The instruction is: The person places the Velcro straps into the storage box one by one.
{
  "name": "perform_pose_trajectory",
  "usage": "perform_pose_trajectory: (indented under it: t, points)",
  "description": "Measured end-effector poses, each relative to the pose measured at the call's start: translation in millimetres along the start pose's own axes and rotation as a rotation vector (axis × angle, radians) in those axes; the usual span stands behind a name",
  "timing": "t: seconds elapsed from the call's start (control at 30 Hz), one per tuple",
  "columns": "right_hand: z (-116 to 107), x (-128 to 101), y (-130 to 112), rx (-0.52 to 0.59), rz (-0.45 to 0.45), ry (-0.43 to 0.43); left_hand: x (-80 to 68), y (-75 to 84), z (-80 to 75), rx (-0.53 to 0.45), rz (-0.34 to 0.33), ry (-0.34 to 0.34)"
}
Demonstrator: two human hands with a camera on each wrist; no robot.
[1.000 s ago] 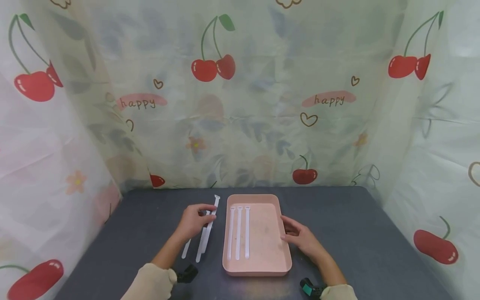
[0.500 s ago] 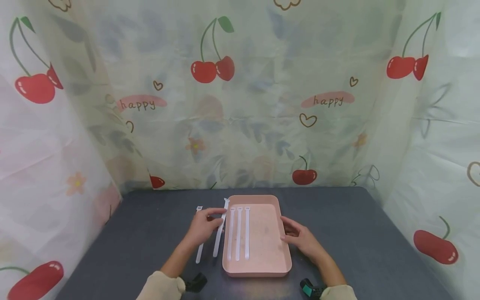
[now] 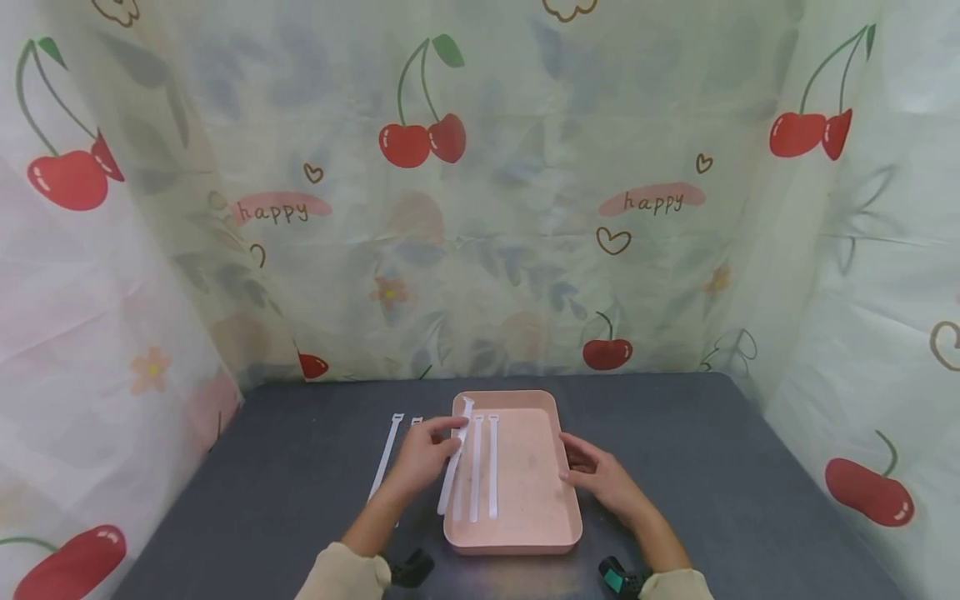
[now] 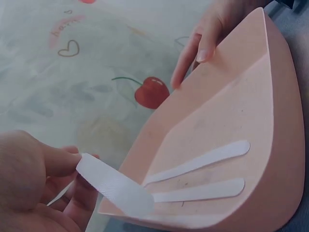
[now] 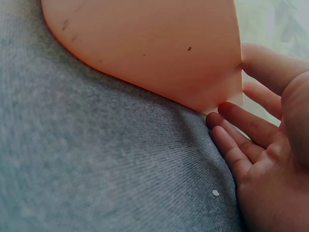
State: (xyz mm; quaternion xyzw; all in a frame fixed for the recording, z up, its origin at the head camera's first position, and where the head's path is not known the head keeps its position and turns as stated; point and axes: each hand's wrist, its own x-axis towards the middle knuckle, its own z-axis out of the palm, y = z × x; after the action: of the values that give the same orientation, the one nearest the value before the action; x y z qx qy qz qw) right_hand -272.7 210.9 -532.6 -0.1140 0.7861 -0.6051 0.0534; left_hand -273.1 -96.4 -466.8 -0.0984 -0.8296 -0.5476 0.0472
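Note:
A pink tray [image 3: 536, 508] sits on the grey table at the middle front. My left hand [image 3: 448, 435] pinches a white strap [image 3: 454, 471] near its upper end, and the strap hangs slanted over the tray's left edge. In the left wrist view the strap [image 4: 116, 186] sticks out from between the thumb and fingers of my left hand [image 4: 67, 169], above the tray [image 4: 270, 96]. Two more straps [image 3: 484, 467] lie side by side inside the tray. My right hand [image 3: 581, 467] rests with straight fingers against the tray's right wall [image 5: 159, 43].
Two white straps [image 3: 386, 454] lie on the grey table [image 3: 712, 467] left of the tray, one partly hidden by my left hand. A cherry-print curtain [image 3: 480, 208] closes off the back and both sides. Black wrist mounts [image 3: 411, 568] show at the front edge.
My left hand has carried one strap rightward from the table to above the tray's left edge. The straps left on the table are now uncovered. The right hand has stayed put.

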Motion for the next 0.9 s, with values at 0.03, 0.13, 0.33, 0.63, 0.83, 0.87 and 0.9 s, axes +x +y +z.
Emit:
perform_pose_trajectory:
  t: [0.03, 0.13, 0.33, 0.63, 0.83, 0.87, 0.9]
  points:
    - [0.0, -0.2, -0.3, -0.001, -0.001, 0.0, 0.6, -0.1, 2.0, -0.011, 0.012, -0.009]
    - [0.2, -1.0, -1.3, -0.005, 0.0, 0.005, 3.4, -0.1, 7.6, -0.053, 0.012, -0.054]
    - [0.0, -2.5, -3.6, -0.016, 0.002, 0.014, 8.5, -0.2, 18.9, -0.028, -0.014, -0.13]
    - [0.4, 0.5, 0.4, -0.019, 0.018, 0.018, 13.0, -0.1, 37.7, -0.089, -0.029, -0.167]
    - [0.9, 0.7, -0.7, -0.012, 0.011, 0.018, 14.5, -0.4, 50.7, -0.09, -0.007, -0.172]
    - [0.9, 0.2, -1.5, -0.012, 0.01, 0.016, 14.4, -0.8, 52.8, -0.092, -0.011, -0.177]
    - [0.9, -0.4, -2.3, -0.014, 0.008, 0.013, 14.2, -0.9, 54.9, -0.086, -0.013, -0.18]
